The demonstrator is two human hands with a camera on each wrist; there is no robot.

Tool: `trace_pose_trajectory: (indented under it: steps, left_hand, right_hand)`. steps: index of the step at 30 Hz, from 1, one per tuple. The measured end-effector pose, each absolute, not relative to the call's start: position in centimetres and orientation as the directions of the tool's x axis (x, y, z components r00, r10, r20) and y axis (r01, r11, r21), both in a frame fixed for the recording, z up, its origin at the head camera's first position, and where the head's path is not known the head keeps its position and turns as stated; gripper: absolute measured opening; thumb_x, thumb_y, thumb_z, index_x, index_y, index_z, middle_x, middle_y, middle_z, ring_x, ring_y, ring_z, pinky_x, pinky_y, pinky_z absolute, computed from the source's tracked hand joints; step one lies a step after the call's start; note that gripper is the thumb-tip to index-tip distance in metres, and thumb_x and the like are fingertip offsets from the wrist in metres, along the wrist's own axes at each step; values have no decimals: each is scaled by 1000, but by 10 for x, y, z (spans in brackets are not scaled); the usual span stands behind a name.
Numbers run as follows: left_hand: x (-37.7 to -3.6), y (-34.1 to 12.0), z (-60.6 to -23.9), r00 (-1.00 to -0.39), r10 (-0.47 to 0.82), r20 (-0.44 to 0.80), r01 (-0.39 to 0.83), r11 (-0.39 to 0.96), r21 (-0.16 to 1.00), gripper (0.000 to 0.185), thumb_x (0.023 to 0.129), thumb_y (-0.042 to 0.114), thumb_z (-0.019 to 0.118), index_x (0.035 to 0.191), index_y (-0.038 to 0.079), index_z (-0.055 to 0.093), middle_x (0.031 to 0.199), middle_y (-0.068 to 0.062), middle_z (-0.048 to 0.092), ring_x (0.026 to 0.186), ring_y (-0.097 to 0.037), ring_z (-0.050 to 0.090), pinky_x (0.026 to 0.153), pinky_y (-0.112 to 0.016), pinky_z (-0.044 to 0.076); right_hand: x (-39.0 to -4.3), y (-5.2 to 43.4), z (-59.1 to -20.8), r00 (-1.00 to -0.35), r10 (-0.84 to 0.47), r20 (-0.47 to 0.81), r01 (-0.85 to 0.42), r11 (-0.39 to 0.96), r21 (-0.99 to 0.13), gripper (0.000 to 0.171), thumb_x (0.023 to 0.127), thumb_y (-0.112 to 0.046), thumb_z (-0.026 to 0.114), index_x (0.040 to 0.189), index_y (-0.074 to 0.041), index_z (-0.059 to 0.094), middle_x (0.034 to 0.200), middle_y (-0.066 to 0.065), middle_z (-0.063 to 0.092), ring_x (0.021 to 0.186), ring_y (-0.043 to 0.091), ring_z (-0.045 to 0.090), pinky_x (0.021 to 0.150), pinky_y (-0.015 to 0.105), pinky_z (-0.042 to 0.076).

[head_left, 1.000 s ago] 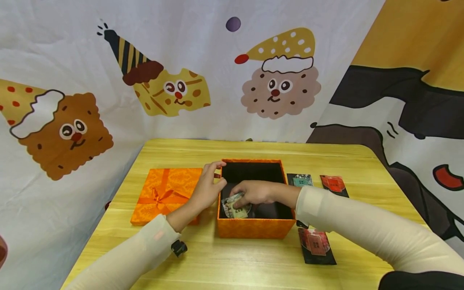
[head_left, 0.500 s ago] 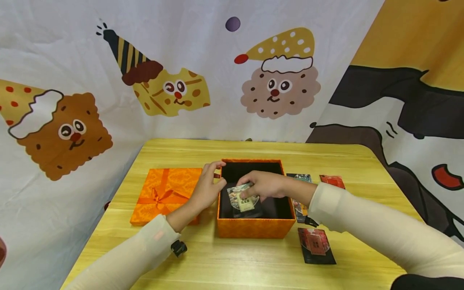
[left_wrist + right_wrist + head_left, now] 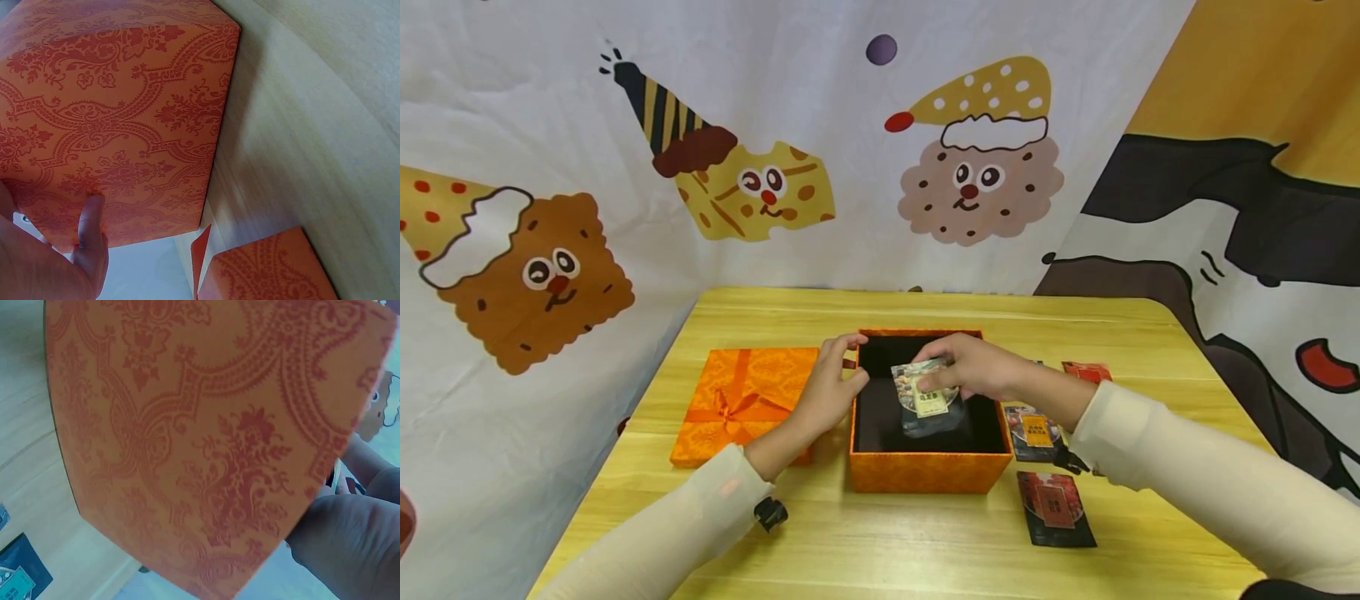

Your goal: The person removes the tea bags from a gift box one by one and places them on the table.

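Note:
An orange patterned gift box (image 3: 925,473) with a dark inside stands uncovered on the table. My right hand (image 3: 977,367) pinches a small flat packet (image 3: 931,406) with a pale yellow label, held over the box opening. My left hand (image 3: 831,390) grips the box's left wall near the back corner, thumb at the rim; in the left wrist view a finger (image 3: 91,219) lies against the patterned outer side. From the right wrist, the box's outer wall (image 3: 187,437) hides the packet and most of the right hand (image 3: 350,537).
The matching lid (image 3: 726,375) with a ribbon bow lies left of the box. Right of it lie packets with an orange label (image 3: 1036,432), a dull red label (image 3: 1055,508) and a bright red one (image 3: 1086,372). A teal-labelled packet (image 3: 25,575) shows in the right wrist view.
The right hand has lifted the yellow-labelled packet from the box's left inside, moving up and to the right. The orange-labelled packet has come into view. My left hand stays at the box wall.

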State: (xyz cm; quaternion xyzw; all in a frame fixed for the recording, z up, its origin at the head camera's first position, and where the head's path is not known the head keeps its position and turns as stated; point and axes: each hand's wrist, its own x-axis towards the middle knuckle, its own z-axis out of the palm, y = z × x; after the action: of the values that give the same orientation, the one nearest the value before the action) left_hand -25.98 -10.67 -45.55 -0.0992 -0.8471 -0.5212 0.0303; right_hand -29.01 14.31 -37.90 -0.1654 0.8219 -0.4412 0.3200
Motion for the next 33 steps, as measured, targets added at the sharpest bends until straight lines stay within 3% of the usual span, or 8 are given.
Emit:
trace_pose_trajectory:
  steps: [6, 13, 20, 26, 33]
  left_hand:
    - [-259, -107, -454, -979, 137, 150, 195, 435, 879, 49, 95, 5, 60, 142, 14, 52, 138, -15, 46, 111, -33, 58, 89, -44, 55]
    - [-259, -108, -456, -981, 148, 129, 181, 431, 884, 48, 97, 8, 58, 143, 16, 51, 139, -12, 44, 113, -31, 57, 88, -42, 55]
    - [-260, -108, -457, -980, 154, 129, 183, 426, 886, 49, 97, 8, 57, 145, 13, 51, 138, -13, 44, 112, -32, 57, 88, -42, 55]
    - [-258, -108, -455, -977, 156, 143, 197, 424, 884, 50, 96, 6, 58, 145, 11, 51, 137, -14, 45, 111, -33, 58, 86, -42, 55]
    - [-259, -109, -455, -978, 159, 137, 193, 427, 884, 50, 97, 7, 57, 146, 10, 50, 138, -13, 44, 112, -32, 57, 86, -42, 55]
  right_hand:
    - [-288, 160, -373, -773, -535, -340, 33, 502, -864, 42, 95, -24, 74, 133, -9, 66, 102, 11, 64, 76, 22, 51, 61, 34, 43]
    - [-281, 187, -364, -797, -520, -305, 33, 467, -883, 43, 98, -23, 72, 139, -12, 62, 124, 17, 59, 80, 25, 46, 59, 34, 38]
    - [-273, 216, -358, -803, -531, -271, -11, 467, -884, 44, 102, -29, 64, 141, -10, 58, 148, 20, 42, 108, 34, 47, 75, 38, 44]
    - [-263, 239, -356, -810, -526, -259, -1, 443, -897, 41, 104, -27, 60, 139, -5, 54, 147, 22, 38, 122, 38, 41, 94, 48, 43]
    - [-254, 267, -358, -828, -482, -285, 39, 458, -888, 39, 107, -30, 55, 137, -4, 53, 148, 22, 36, 134, 42, 34, 101, 60, 40]
